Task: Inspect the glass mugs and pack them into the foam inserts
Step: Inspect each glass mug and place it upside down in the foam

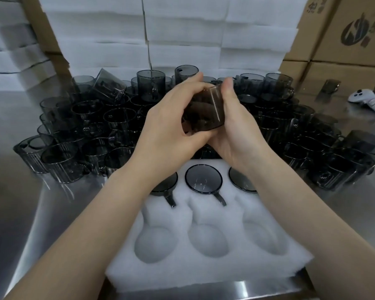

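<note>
Both hands hold one smoky grey glass mug [206,109] up over the table's middle, tilted on its side. My left hand [171,124] wraps its left side and my right hand [236,126] cups its right side. Below lies a white foam insert [204,265] with two rows of round pockets. The far row holds three mugs; the middle mug [204,179] shows fully, with its handle pointing toward me. The other two are partly hidden by my forearms. The three near pockets [208,239] hold nothing.
Several loose grey mugs [85,126] crowd the steel table [15,202] behind the insert, left and right. Stacks of white foam sheets [182,35] rise at the back. Cardboard boxes [344,40] stand at the right, with a white controller [368,101] lying before them.
</note>
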